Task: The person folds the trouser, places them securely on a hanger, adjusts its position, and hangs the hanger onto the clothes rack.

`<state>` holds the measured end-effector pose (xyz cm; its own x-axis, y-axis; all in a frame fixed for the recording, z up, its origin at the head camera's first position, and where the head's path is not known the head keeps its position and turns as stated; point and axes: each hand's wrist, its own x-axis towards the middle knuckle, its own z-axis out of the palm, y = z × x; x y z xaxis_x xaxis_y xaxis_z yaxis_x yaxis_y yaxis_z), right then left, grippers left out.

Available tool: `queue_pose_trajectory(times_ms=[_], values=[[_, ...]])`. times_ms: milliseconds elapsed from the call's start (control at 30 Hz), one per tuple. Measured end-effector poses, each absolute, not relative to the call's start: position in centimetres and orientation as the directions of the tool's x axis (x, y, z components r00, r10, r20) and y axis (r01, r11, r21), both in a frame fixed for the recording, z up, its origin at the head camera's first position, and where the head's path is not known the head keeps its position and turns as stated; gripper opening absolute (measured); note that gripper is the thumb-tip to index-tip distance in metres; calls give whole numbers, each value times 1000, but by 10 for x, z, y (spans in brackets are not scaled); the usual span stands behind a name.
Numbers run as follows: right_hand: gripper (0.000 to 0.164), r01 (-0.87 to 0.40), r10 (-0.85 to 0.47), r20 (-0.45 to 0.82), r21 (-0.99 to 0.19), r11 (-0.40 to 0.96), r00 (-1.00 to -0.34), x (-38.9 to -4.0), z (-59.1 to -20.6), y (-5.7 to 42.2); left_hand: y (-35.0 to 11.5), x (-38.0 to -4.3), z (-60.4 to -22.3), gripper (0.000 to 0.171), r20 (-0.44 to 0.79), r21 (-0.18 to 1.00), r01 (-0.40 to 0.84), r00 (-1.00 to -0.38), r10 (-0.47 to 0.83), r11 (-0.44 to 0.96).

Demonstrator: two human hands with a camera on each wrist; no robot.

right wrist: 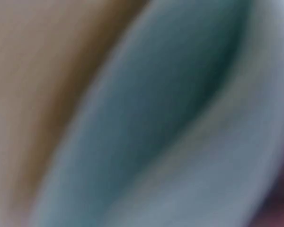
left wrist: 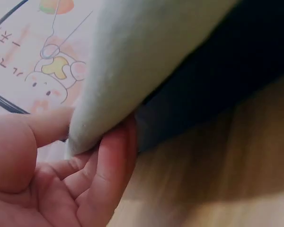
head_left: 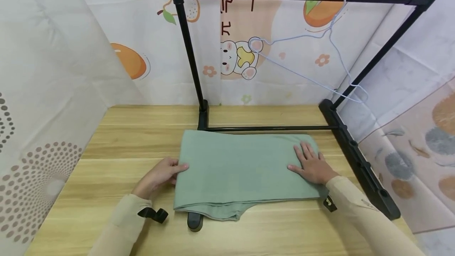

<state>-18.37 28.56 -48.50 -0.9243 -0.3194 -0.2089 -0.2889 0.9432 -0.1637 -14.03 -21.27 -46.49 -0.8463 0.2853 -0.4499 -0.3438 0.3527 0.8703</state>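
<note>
Sage-green trousers, folded into a long flat shape, lie across the table and over part of the rack's base. At their left edge my left hand pinches the cloth, thumb on top and fingers underneath. The left wrist view shows the folded edge between thumb and curled fingers. My right hand rests on the right end of the cloth, palm down with fingers spread. Blurred green cloth fills much of the right wrist view.
A black garment rack stands on the wooden table, its right foot beside my right forearm. From its top bar hangs a pale blue wire hanger. The left foot's end pokes out below the cloth. Printed curtains enclose the table.
</note>
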Motion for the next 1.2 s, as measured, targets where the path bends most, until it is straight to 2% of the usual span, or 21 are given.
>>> queue_pose_trajectory(times_ms=[167,300,467,600,733,1000,1200], values=[[80,-310,-332,-218,-129,942,-918,-163,-470,247,-219,-119,-467,48,-439,887,-293,-776,454,357],[83,-378,-411,-231,-177,909,-882,-146,-471,203,-225,-106,-468,43,-428,896,-265,-732,530,356],[86,-516,-557,-188,-229,826,-809,-132,-479,150,-227,-100,-467,39,-409,901,-239,-745,527,361],[85,-566,-608,-176,-237,790,-774,-124,-487,134,-225,-98,-464,38,-397,899,-214,-765,507,381],[85,-514,-561,-176,-252,820,-809,-125,-491,156,-224,-97,-462,36,-392,898,-210,-780,487,387],[84,-308,-347,-121,-262,915,-930,-141,-494,257,-223,-96,-462,32,-412,889,-229,-778,474,396],[85,-209,-252,-140,-262,942,-958,-146,-493,296,-226,-98,-465,31,-425,884,-242,-773,471,400]])
